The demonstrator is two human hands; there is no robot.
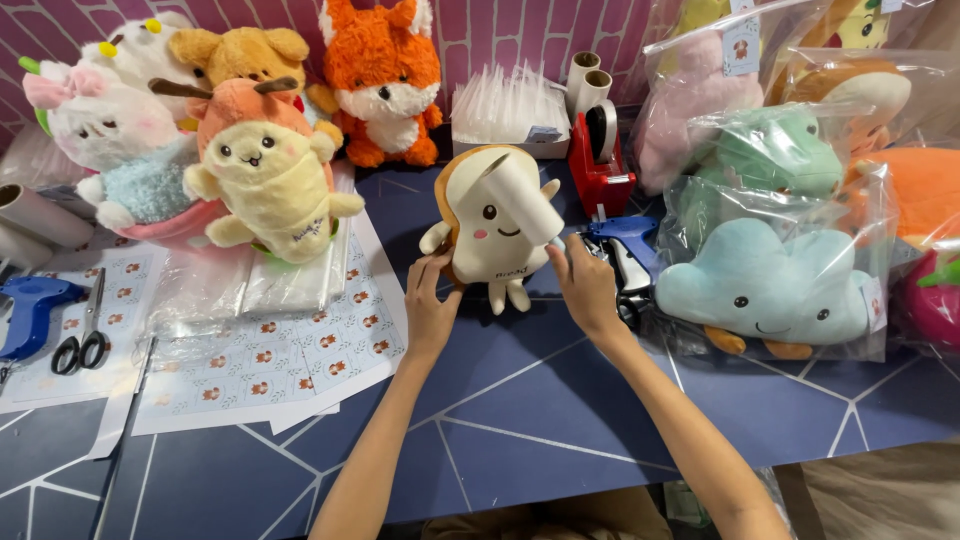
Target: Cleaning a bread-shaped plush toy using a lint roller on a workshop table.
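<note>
Behind the lint roller (523, 197), the toast plush (487, 235) face is partly hidden.

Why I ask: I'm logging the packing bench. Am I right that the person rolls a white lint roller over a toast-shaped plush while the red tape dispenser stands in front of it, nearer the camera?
Not quite: the head view shows the red tape dispenser behind the toast-shaped plush, farther from the camera. The rest holds: the right hand holds the white lint roller on it.

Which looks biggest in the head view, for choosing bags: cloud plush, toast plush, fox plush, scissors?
1. cloud plush, bagged
2. toast plush and fox plush: look alike; the fox sits farther back, so unsure
3. scissors
</note>
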